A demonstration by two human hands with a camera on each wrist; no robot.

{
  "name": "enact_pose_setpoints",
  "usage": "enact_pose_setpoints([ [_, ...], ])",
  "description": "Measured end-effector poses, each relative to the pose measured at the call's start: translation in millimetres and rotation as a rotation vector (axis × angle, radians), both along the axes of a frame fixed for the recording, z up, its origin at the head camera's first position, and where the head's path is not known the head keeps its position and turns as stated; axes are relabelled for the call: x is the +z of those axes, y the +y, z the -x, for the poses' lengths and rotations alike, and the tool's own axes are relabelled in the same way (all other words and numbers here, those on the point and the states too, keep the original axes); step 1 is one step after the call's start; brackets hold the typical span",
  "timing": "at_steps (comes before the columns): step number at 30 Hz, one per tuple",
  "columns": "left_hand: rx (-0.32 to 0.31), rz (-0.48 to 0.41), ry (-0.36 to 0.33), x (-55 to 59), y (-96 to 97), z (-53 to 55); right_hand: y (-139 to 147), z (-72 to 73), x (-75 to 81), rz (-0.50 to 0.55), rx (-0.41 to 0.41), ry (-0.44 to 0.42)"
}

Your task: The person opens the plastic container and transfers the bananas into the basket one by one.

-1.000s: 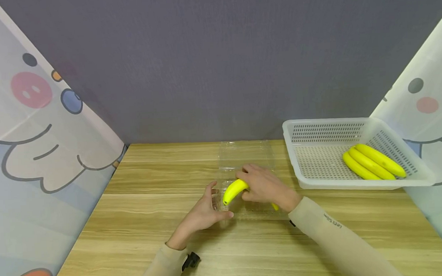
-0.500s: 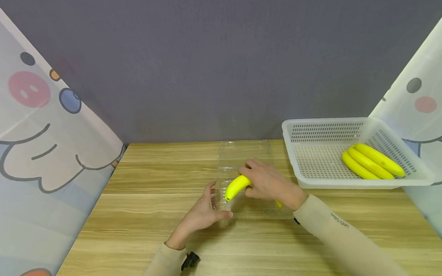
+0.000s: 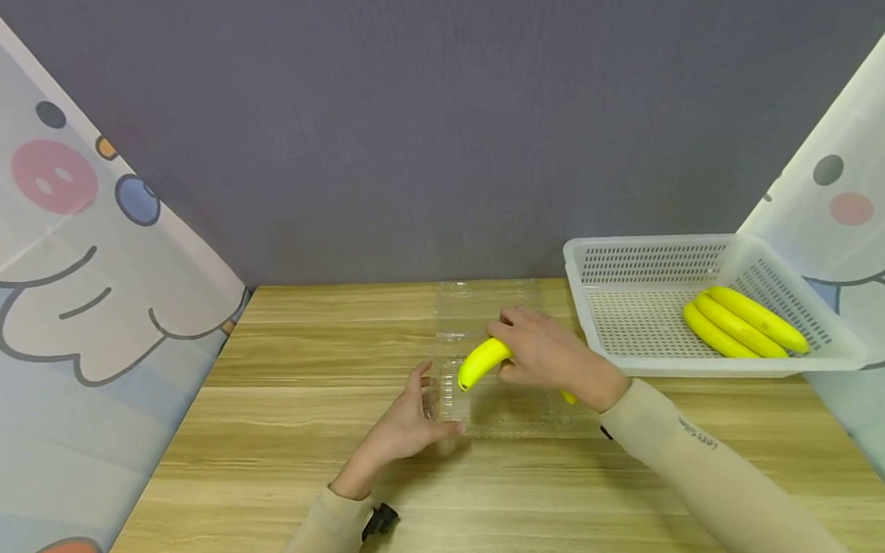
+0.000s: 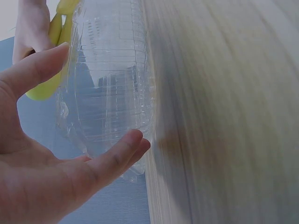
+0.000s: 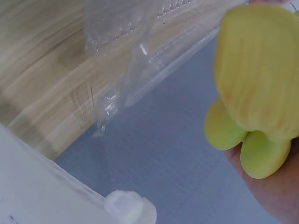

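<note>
My right hand (image 3: 544, 350) grips a bunch of yellow bananas (image 3: 483, 363) above a clear plastic clamshell container (image 3: 495, 411). In the right wrist view several rounded ends of these bananas (image 5: 259, 70) show close up; the hand (image 5: 271, 191) is mostly hidden behind them. The container lies on the table with its lid (image 3: 487, 306) folded back toward the wall. My left hand (image 3: 401, 429) holds the container's left end between thumb and fingers. Seen from the left wrist, the thumb is at the rim and the fingertips (image 4: 131, 140) lie against the clear wall (image 4: 107, 79).
A white perforated basket (image 3: 628, 369) stands at the right back of the wooden table (image 3: 289, 360). Three more bananas (image 3: 745, 323) lie together in its right part. A grey wall (image 3: 405, 128) rises behind the table, and printed panels (image 3: 74, 262) flank it on both sides.
My right hand has risen and moved right and back with the bananas, step by step. The left hand and the container have stayed nearly in place.
</note>
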State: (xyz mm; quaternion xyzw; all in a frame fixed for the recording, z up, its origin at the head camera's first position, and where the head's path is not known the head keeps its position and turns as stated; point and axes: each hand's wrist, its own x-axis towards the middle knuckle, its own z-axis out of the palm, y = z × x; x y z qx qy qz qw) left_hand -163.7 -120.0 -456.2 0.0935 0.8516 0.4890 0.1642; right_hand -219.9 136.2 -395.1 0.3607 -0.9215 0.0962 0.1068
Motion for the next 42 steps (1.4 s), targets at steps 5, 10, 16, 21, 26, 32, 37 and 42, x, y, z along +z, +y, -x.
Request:
enact_pose_setpoints([
  [5,0.005,-0.003,-0.007,0.7,-0.1,0.4,3.0,0.9,3.4,-0.012,-0.006,0.015],
  [10,0.005,-0.005,-0.011,0.4,-0.4,0.2,5.3,0.8,7.2,-0.017,-0.007,0.0],
  [16,0.002,-0.013,-0.015,-0.1,-0.3,0.3,8.4,1.8,10.3,-0.031,-0.003,-0.001],
  [21,0.0,-0.017,-0.016,0.6,0.1,0.4,11.3,3.2,12.8,-0.041,0.002,-0.009],
  [26,-0.001,-0.022,-0.019,0.7,-0.1,-0.2,14.6,5.3,17.2,-0.04,0.003,-0.029],
  [32,0.004,-0.018,-0.021,0.9,0.2,-0.2,20.3,8.7,24.5,-0.043,-0.014,-0.033],
  [37,0.003,-0.015,-0.016,0.7,0.1,0.0,26.9,12.8,29.5,-0.047,-0.03,-0.01],
  [42,0.006,-0.019,-0.009,0.7,0.0,-0.9,34.5,15.9,34.7,-0.042,-0.047,-0.01],
])
